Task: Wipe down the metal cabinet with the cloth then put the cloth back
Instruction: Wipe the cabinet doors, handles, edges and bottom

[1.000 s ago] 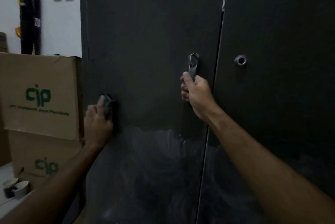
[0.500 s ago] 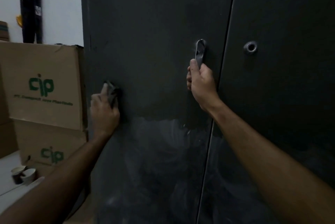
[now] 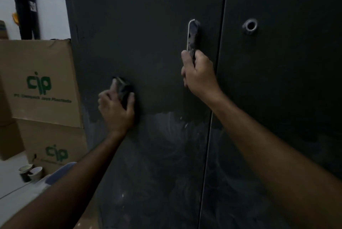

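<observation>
A tall dark metal cabinet (image 3: 148,25) with two doors fills most of the view. My left hand (image 3: 115,110) holds a small dark cloth (image 3: 123,88) flat against the left door, with fingers curled over its edges. My right hand (image 3: 199,74) grips the lower end of the silver door handle (image 3: 192,34) on the left door. Below my hands the door surface looks smeared and paler; above, it is an even dark. The right door carries a round metal lock (image 3: 249,26).
Two stacked brown cardboard boxes (image 3: 37,84) with green print stand right against the cabinet's left side. Paper cups (image 3: 30,172) sit on the pale floor below them. Dark items (image 3: 26,6) hang on the white wall behind.
My left hand has slid the cloth rightward from the door's left edge toward the middle of the door. My right hand stays on the handle. The view has drawn closer.
</observation>
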Motion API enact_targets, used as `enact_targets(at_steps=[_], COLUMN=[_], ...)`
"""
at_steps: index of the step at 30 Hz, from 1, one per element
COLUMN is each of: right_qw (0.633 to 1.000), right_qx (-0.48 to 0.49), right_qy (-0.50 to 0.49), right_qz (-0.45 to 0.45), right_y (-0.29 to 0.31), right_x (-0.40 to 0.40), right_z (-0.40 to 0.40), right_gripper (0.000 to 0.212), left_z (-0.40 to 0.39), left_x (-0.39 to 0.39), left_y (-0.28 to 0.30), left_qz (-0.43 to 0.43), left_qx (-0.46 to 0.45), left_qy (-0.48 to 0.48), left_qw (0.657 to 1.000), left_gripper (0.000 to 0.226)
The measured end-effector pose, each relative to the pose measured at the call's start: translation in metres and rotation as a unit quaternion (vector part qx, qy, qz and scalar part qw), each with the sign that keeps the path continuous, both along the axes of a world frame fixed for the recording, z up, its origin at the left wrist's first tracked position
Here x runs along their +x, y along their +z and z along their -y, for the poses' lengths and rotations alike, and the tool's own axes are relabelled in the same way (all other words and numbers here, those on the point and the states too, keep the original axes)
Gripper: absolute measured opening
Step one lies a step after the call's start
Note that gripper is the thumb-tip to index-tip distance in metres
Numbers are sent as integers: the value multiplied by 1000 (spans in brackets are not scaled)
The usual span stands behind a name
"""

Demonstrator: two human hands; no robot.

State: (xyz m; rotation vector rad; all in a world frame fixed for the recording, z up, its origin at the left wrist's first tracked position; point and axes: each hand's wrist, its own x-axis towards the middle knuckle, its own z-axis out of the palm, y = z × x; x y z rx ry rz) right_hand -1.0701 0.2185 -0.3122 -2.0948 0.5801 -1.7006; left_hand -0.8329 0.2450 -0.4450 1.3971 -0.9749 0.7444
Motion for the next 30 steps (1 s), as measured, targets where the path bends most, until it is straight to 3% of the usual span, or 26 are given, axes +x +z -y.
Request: enact_targets(at_steps=[1, 3, 5, 7, 9, 12, 14, 16, 18, 19, 21, 24, 26, 28, 30], right_qw=[999, 991, 977, 949, 922, 917, 913, 915, 921, 920, 907, 885, 874, 865, 864], right_qx=[-39, -115, -182, -258, -311, -332, -346, -352, -351, -357, -379, -371, -346, -340, -343], right_qy=[-21, -61, -81, -96, -108, -111, -122, -127, -131, -139, -177, -281, -339, -367, -367], right_qz=[-15, -38, -80, -155, -205, -192, -177, -150, -106, -82, -50, -30, -30, -33, -39], right_y=[-7, -30, -56, -74, -81, -84, -88, -90, -91, -94, -103, -125, -139, -150, -157], right_x=[-8, -25, -39, -48, -53, -51, -50, -49, -50, -52, -61, -90, -113, -130, -141], right_z=[0, 2, 6, 16, 25, 27, 29, 29, 28, 28, 29, 33, 35, 38, 42], right_gripper=[32, 23, 15, 10, 8, 7, 7, 5, 5, 6, 10, 13, 18, 23, 26], left_z=[0, -7, -13, -13, -11, -2, 7, 12, 9, 6, 5, 13, 22, 27, 28], left_x=[-8, -17, -9, -3, -6, -39, -68, -81, -68, -56, -36, -47, -79, -106, -114], left_y=[-10, -42, -63, -68, -64, -44, -32, -37, -55, -61, -58, -34, -24, -29, -49], left_qz=[93, 286, 385, 394, 345, 186, 150, 287, 454, 496, 494, 370, 331, 371, 473], left_qx=[25, 76, 137, 165, 153, 66, 34, 55, 95, 109, 112, 60, 30, 27, 48], left_qy=[-20, -72, -96, -91, -88, -68, -73, -76, -89, -92, -78, -51, -54, -73, -91], left_qw=[995, 953, 908, 900, 922, 978, 985, 953, 881, 856, 858, 926, 942, 925, 875], left_gripper=[67, 63, 60, 60, 59, 61, 62, 60, 56, 54, 52, 58, 62, 61, 57])
